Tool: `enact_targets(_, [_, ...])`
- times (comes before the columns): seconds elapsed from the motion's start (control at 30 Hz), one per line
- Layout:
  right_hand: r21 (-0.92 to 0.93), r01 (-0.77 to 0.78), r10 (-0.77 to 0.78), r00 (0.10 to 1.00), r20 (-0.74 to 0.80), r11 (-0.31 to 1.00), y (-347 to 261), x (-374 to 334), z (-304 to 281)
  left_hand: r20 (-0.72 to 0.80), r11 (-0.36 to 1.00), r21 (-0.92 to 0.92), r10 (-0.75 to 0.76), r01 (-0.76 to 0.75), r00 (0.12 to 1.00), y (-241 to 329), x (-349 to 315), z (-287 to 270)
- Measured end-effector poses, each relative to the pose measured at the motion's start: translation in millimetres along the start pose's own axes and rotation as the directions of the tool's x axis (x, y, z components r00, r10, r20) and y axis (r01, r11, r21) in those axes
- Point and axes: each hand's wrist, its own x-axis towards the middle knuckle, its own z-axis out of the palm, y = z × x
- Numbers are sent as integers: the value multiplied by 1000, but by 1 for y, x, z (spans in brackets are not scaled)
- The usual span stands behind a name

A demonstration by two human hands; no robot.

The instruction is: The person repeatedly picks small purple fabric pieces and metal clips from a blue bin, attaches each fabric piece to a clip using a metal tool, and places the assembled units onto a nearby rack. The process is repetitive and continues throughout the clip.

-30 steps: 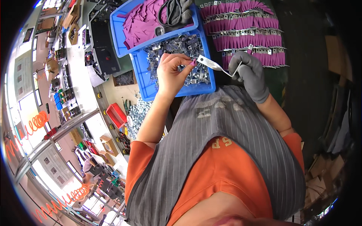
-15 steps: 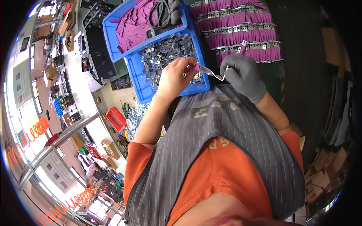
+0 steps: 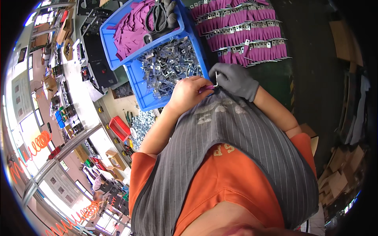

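Purple sleeving (image 3: pixel 206 89), white-striped grey apron (image 3: pixel 236 131).

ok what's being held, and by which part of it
A bent silver metal bracket, by the flat purple sleeve on its shank, in the bare left hand; the grey-gloved right hand is at its bent end, grip unclear.

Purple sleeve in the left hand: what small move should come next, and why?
Probably the left hand should ease the purple sleeve along the metal bracket while the right hand steadies it: the bent end stands bare between them, the other end is hidden, and the sleeved brackets in rows show bare holed tabs.
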Motion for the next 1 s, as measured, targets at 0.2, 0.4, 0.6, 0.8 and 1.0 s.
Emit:
enact_targets(0.2, [185, 127, -149, 982, 115, 975, 1, -5, -34, -36, 999, -36, 36, -38, 999, 3, 3, -1])
enact_targets(0.4, [174, 105, -131, 981, 146, 979, 7, -4, -31, -66, 989, 38, 149, -146, 987, 4, 8, 0])
enact_targets(0.6, [-85, 138, -154, 961, -230, 987, 62, -24, -55, -373, 973, 153, -104, 171, 922, -50, 2, -14])
enact_targets(0.8, [-194, -250, 124, 856, -501, 949, 147, -46, -78, -206, 800, 421, -374, 427, 904, -139, -17, -16])
enact_targets(1.0, [-162, -96, -2, 857, -516, 982, 113, -21, -56, -290, 761, 460, -359, 458, 887, -135, 11, 0])
